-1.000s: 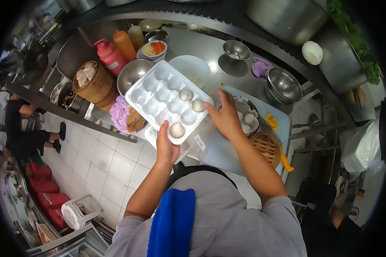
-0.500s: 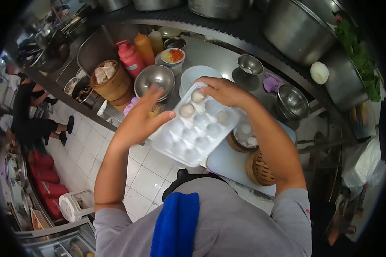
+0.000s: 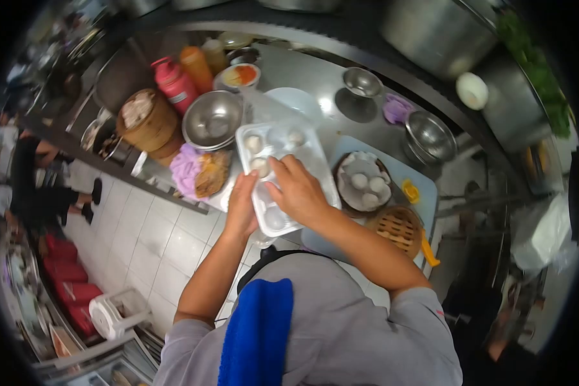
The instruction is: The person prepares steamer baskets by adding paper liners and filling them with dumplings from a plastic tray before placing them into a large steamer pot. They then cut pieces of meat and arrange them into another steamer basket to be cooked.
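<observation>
My left hand (image 3: 243,204) grips the left edge of a white plastic tray (image 3: 315,154) with round hollows, tilted in front of my chest. Several pale round dough balls sit in its upper hollows. My right hand (image 3: 297,191) reaches over the tray, thumb and fingers apart, its fingertips at the edge of a dough ball (image 3: 260,167). Right of the tray, a round bamboo steamer (image 3: 336,168) lined with white paper holds several white dough balls (image 3: 359,181). A slatted bamboo lid or basket (image 3: 397,226) lies beside it on a pale cutting board (image 3: 424,193).
A steel bowl (image 3: 213,119), a pink bottle (image 3: 174,83), an orange bottle (image 3: 196,67) and a bamboo steamer (image 3: 149,125) stand at left. A purple cloth (image 3: 186,168) lies nearby. Steel bowls (image 3: 430,136) stand at right. A shelf with pots (image 3: 431,38) runs overhead.
The tray has come down and turned more upright. My left hand has closed on its edge, while my right hand has left its top edge and moved over the hollows. The lined steamer is now uncovered to view.
</observation>
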Tool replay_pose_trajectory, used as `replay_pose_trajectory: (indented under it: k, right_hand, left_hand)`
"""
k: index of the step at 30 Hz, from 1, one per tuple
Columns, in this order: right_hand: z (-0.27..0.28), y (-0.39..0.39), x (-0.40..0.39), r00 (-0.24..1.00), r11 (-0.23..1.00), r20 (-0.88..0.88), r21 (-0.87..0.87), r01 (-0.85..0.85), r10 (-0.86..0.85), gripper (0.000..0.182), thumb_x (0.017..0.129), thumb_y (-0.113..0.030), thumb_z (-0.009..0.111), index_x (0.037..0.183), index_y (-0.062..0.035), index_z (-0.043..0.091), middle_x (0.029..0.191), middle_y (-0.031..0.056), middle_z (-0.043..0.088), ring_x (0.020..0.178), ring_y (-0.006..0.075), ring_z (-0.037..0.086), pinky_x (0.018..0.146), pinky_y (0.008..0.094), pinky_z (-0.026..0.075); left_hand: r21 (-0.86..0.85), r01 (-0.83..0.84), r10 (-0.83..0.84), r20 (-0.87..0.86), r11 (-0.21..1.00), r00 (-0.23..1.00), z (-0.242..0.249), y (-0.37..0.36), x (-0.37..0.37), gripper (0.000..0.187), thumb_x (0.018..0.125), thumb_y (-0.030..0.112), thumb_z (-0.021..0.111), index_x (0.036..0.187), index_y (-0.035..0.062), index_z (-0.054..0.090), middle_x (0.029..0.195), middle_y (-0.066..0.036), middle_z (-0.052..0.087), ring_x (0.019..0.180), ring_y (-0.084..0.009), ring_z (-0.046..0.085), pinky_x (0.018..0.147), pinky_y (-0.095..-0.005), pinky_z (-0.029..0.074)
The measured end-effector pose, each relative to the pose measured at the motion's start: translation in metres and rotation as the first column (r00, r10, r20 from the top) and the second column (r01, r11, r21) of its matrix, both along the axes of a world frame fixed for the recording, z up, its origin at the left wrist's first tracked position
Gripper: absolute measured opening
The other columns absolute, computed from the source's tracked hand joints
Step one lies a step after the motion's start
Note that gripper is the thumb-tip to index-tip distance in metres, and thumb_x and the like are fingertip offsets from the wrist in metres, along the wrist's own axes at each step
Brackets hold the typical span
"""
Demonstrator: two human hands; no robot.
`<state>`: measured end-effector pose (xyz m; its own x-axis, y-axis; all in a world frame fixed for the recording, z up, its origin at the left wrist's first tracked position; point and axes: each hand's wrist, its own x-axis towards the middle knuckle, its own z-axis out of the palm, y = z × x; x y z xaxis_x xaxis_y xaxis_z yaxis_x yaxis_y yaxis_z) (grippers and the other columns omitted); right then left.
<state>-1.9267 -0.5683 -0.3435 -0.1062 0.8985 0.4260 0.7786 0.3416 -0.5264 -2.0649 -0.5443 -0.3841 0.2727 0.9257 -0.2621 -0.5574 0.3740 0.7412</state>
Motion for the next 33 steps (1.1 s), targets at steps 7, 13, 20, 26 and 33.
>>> replay_pose_trajectory:
  k: [7,13,20,26,33]
  right_hand:
    - [-0.002,0.010,0.011,1.000,0.945,0.015,-0.327,0.001,0.005,0.049,0.074,-0.022,0.068,0.119,-0.0090,0.054,0.107,0.0153,0.057,0.091,0.0338,0.060,0.077,0.0414,0.051]
    - [0.006,0.019,0.037,0.995,0.981,-0.094,-0.187,-0.058,0.041,0.047,0.073,-0.024,0.072,0.115,-0.0100,0.058,0.099,0.0137,0.060,0.087,0.0299,0.061,0.076,0.0404,0.050]
    - [0.020,0.000,0.153,0.909,0.834,-0.290,-0.542,0.104,-0.301,0.048,0.081,-0.029,0.069,0.121,-0.0075,0.052,0.087,0.0108,0.064,0.072,0.0202,0.062,0.068,0.0305,0.050]
    - [0.016,-0.012,0.194,0.912,0.714,0.397,-0.608,0.346,-0.104,0.038,0.081,-0.030,0.061,0.108,-0.0040,0.055,0.098,0.0162,0.065,0.093,0.0320,0.063,0.079,0.0431,0.048]
    - [-0.032,-0.004,0.200,0.866,0.760,0.416,-0.456,0.464,-0.279,0.031,0.084,-0.027,0.058,0.106,-0.0064,0.054,0.093,0.0149,0.066,0.088,0.0335,0.064,0.075,0.0436,0.050]
  left_hand:
    - [-0.050,0.026,-0.028,-0.040,0.998,0.999,0.012,-0.008,0.015,0.027,0.094,0.023,0.049,0.115,0.0055,0.048,0.104,-0.008,0.058,0.092,-0.0163,0.060,0.078,-0.0307,0.052]
    - [0.051,0.051,-0.048,-0.063,0.997,0.997,0.027,-0.011,0.029,0.029,0.093,0.024,0.050,0.115,0.0064,0.047,0.104,-0.009,0.057,0.093,-0.0179,0.061,0.080,-0.0321,0.052]
    - [-0.087,0.052,-0.043,0.103,0.995,0.994,0.028,-0.004,0.018,0.049,0.092,0.034,0.049,0.127,-0.0005,0.043,0.117,-0.016,0.055,0.105,-0.0272,0.058,0.090,-0.0397,0.049]
    - [-0.195,0.015,0.006,0.106,0.981,0.994,0.017,-0.007,0.006,0.046,0.091,0.035,0.051,0.123,0.0018,0.048,0.112,-0.014,0.058,0.099,-0.0254,0.060,0.084,-0.0381,0.052]
    - [-0.220,0.105,-0.080,0.120,0.970,0.990,0.019,-0.011,0.012,0.041,0.091,0.032,0.051,0.120,0.0029,0.050,0.106,-0.012,0.060,0.095,-0.0236,0.061,0.083,-0.0362,0.052]
